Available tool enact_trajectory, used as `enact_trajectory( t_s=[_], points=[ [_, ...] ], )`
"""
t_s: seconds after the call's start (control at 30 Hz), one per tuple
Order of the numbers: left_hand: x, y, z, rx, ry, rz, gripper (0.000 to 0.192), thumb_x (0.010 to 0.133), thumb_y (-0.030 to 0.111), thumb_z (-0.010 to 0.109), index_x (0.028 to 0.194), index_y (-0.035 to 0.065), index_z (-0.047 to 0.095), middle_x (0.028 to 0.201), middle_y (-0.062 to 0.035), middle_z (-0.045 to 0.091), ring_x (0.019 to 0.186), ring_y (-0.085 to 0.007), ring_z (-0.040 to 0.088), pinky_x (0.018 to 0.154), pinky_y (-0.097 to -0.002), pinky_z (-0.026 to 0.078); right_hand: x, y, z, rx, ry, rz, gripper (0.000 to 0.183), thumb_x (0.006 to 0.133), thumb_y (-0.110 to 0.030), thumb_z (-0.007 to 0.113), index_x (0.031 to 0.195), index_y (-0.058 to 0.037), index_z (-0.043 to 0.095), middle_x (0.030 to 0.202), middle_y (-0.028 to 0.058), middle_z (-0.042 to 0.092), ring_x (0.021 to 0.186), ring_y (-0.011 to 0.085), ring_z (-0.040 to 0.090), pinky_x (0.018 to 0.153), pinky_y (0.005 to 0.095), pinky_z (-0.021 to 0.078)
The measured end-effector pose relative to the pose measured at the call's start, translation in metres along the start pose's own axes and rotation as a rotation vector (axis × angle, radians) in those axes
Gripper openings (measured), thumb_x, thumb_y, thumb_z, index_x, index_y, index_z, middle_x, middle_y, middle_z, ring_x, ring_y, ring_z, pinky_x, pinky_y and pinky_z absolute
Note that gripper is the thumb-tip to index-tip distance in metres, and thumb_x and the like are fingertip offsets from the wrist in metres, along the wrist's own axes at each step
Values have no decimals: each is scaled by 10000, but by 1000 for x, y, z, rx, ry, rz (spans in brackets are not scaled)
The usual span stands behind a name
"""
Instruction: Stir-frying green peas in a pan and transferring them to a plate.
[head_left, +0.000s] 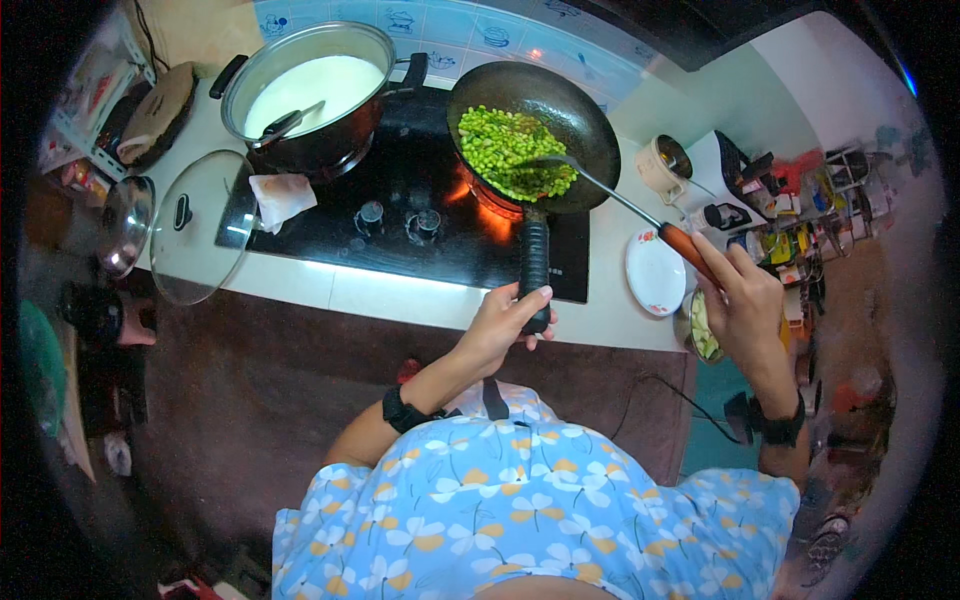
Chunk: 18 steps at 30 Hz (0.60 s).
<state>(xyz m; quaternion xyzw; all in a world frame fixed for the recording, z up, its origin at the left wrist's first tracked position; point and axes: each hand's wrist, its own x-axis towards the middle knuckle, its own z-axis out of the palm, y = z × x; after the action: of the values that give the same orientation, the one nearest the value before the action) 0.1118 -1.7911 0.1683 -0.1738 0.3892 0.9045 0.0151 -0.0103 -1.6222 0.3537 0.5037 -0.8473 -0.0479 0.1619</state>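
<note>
My left hand (511, 322) grips the black ribbed handle of a dark wok (589, 124), which tilts over an orange burner flame (495, 221). Green beans or peas (510, 146) lie in the wok's left and lower part. My right hand (739, 292) holds the wooden handle of a metal spatula (619, 196); its blade is partly buried among the green pieces. Left of the wok stands a large two-handled pot (307, 142) with white liquid (315, 86) in it and a black-handled utensil (289, 124) leaning inside.
A glass lid (202, 247) lies on the counter's left, beside a folded cloth (281, 201) at the black cooktop's (322, 244) edge. To the right are a white plate (655, 274), a bowl of pale green chopped pieces (703, 330), a beige mug (661, 171) and crowded racks (795, 217).
</note>
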Motion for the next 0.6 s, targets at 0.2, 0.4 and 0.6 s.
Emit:
enact_trajectory(
  t_s=[0.2,0.4,0.6],
  points=[
    [0,-1,-1,15,-11,12,209,876,263,489,867,59,447,739,-60,560,599,-102,563,420,-184,409,9,-7,-5,25,-86,-32,380,699,-123,617,1074,-143,559,699,97,515,536,271,542,483,362,423],
    [-1,-1,-2,14,-16,18,213,876,271,489,865,61,448,732,-51,561,593,-101,563,418,-182,409,57,5,63,-31,-5,51,277,756,-192,583,1028,-153,551,707,132,552,577,319,564,504,422,438],
    [0,-3,-5,-1,-10,27,223,870,279,499,868,61,452,733,-48,561,595,-100,562,421,-183,409,92,62,23,89,-13,301,269,735,-224,611,956,-74,637,724,205,604,735,310,613,641,380,472]
  ],
)
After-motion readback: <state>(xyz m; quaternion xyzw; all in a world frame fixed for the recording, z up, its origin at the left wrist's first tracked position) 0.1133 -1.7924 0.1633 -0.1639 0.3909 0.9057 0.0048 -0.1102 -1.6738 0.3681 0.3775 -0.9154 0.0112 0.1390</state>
